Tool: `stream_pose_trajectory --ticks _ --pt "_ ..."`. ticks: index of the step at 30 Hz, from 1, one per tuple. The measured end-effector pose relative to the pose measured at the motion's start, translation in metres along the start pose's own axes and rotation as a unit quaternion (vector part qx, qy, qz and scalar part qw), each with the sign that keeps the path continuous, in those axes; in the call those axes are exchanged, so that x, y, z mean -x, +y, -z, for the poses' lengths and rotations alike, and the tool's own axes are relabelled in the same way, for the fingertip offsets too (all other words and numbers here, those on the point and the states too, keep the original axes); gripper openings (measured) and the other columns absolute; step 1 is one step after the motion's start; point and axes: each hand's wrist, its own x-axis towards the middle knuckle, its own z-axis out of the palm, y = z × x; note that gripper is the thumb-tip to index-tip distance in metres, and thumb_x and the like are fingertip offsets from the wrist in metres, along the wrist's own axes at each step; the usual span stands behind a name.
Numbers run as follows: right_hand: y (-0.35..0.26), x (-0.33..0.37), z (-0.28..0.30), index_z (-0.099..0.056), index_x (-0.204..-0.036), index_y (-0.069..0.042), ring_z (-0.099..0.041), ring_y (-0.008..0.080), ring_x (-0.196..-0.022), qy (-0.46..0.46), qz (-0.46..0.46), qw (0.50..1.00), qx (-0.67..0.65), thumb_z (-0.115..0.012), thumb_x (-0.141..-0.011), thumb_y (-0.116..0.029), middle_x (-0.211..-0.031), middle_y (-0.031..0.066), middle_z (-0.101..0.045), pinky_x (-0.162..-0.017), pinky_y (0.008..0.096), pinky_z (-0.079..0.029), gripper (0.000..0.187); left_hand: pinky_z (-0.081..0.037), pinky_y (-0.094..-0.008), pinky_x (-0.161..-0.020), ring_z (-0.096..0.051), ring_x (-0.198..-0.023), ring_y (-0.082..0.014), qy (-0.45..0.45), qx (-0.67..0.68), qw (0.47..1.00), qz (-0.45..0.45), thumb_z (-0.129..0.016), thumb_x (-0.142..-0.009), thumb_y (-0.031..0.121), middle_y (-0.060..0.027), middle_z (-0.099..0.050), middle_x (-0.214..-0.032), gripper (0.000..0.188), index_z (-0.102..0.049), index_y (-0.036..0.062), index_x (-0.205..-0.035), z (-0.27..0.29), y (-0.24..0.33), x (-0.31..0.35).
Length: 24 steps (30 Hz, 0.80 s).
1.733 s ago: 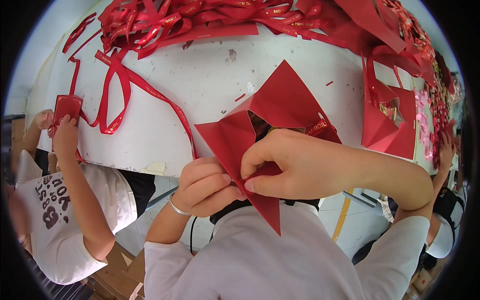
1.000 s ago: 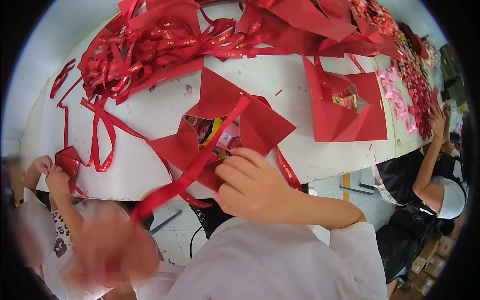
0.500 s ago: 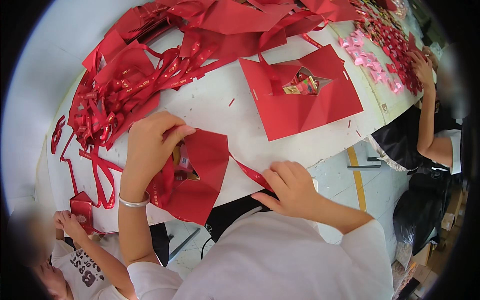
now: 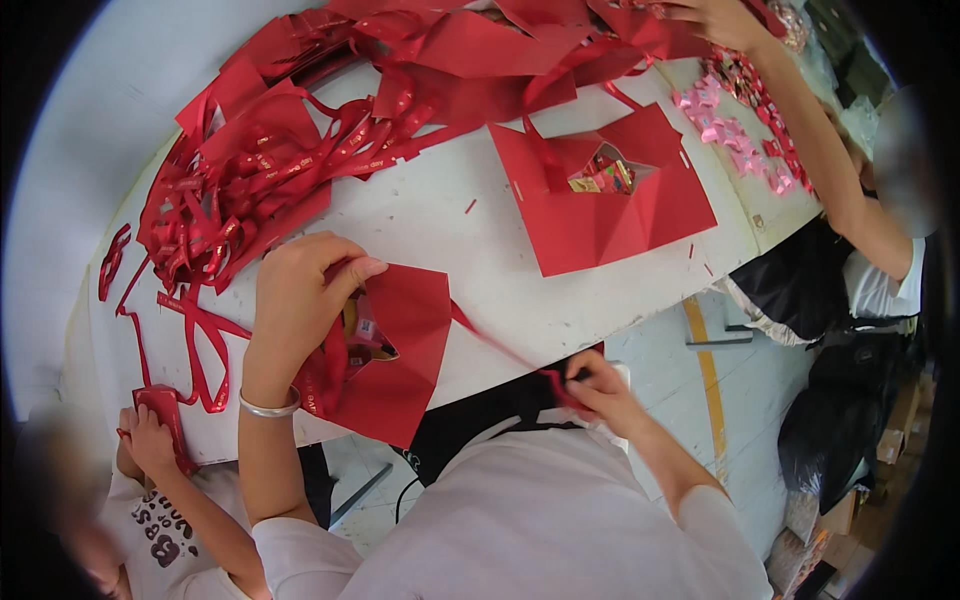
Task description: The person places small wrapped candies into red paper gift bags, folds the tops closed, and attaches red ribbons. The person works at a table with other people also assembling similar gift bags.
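Note:
My left hand, a bangle on its wrist, is closed at the upper edge of a red folded-paper gift box. Through the box's opening some small wrapped packets show; the fingertips partly cover what they pinch. From the box a red printed ribbon runs out to the right. Its far part is gripped in my right hand, which is beyond the table's near edge. Farther right on the table lies a second red paper box, partly folded, with wrapped sweets in its opening and a ribbon at its far side.
Tangled red ribbons and red paper sheets cover the table's far left. Pink bows lie at far right. One co-worker's arm reaches over there; another's hand touches a small red box at left.
My right hand has moved down and right, and its fingers have closed round the ribbon. My left hand stays at the box. The right co-worker's arm has reached farther over the table.

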Motion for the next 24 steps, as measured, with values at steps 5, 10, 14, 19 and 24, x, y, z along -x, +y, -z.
stream_pose_trajectory --ticks 5,10,14,19,24 --pt "-0.180 0.065 -0.004 -0.035 -0.122 0.003 -0.040 0.0211 -0.076 -0.144 0.176 0.970 0.082 -0.048 -0.086 -0.018 -0.086 0.0123 -0.039 -0.073 0.0354 -0.038 0.045 -0.042 -0.0290 -0.058 -0.056 -0.063 -0.0204 -0.019 0.005 1.000 0.022 -0.070 -0.072 0.018 -0.0083 -0.058 -0.069 0.019 -0.064 0.0002 -0.074 0.002 0.000 0.002" --pt "-0.280 -0.021 -0.106 -0.027 -0.134 0.009 -0.039 0.0398 -0.123 -0.347 0.314 0.873 0.138 -0.043 -0.083 -0.026 -0.136 0.0305 -0.031 -0.103 0.0488 -0.030 0.063 -0.043 -0.0292 -0.064 -0.053 -0.065 -0.0203 0.113 0.059 0.992 -0.012 -0.073 -0.070 0.026 -0.0063 -0.052 -0.084 0.039 -0.062 0.0042 -0.100 0.017 0.010 0.014" --pt "-0.274 -0.082 -0.207 -0.038 -0.114 0.007 -0.049 0.0310 -0.100 -0.373 0.217 0.901 -0.040 -0.049 -0.081 -0.015 -0.108 0.0179 -0.045 -0.087 0.0530 -0.045 0.041 -0.035 -0.0198 -0.054 -0.044 -0.069 -0.0078 0.130 0.238 0.962 0.016 -0.078 -0.064 0.039 -0.0003 -0.043 -0.084 0.079 -0.044 0.0078 -0.128 0.053 0.034 0.036" --pt "-0.259 -0.104 -0.307 -0.041 -0.110 0.002 -0.043 0.0279 -0.094 -0.244 0.246 0.936 -0.057 -0.054 -0.079 -0.022 -0.100 0.0142 -0.040 -0.078 0.0503 -0.048 0.042 -0.038 -0.0207 -0.053 -0.047 -0.073 -0.0092 0.193 0.233 0.952 0.049 -0.077 -0.065 0.041 -0.0046 -0.048 -0.088 0.091 -0.031 0.0028 -0.134 0.055 0.058 0.050" --pt "-0.266 -0.141 -0.358 -0.046 -0.109 0.000 -0.044 0.0180 -0.071 -0.191 0.225 0.951 -0.097 -0.051 -0.084 -0.017 -0.083 0.0086 -0.044 -0.061 0.0351 -0.046 0.030 -0.034 -0.0192 -0.049 -0.044 -0.061 -0.0013 0.039 0.462 0.868 0.180 -0.061 -0.085 0.029 0.0052 -0.052 -0.066 0.029 -0.061 0.0002 -0.087 0.052 0.044 0.049"
